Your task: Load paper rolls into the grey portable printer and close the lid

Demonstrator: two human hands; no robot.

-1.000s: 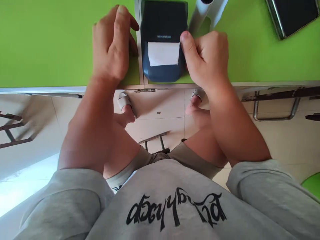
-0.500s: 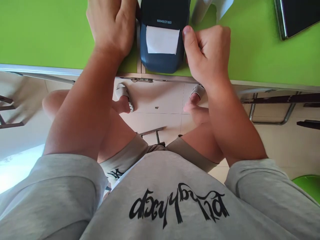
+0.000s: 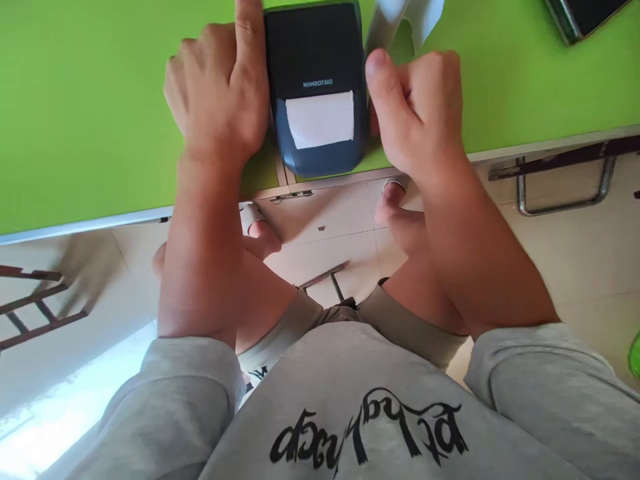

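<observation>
A dark blue and black label printer (image 3: 314, 50) marked NIIMBOT lies on the green table between my hands. A white label (image 3: 320, 120) sticks out over its front. Along the printer's left side rests my left hand (image 3: 217, 93), one digit stretched forward against the casing and the other fingers bent on the tabletop. My right hand (image 3: 420, 110) is closed at the right side, its thumb at the casing edge and its curled fingertips mostly hidden. The printer sits between both hands, flat on the table. Just beyond my right thumb is a curled white strip (image 3: 405, 20).
A dark, shiny-edged device (image 3: 583, 17), perhaps a phone, lies at the far right of the green table (image 3: 90, 107). The table's near edge runs just in front of the printer. Below are my legs, the tiled floor and stool frames (image 3: 43, 307).
The view has tilted, so the table and printer appear lower. My right thumb is farther forward along the printer's side. More of my left hand's fingers now show.
</observation>
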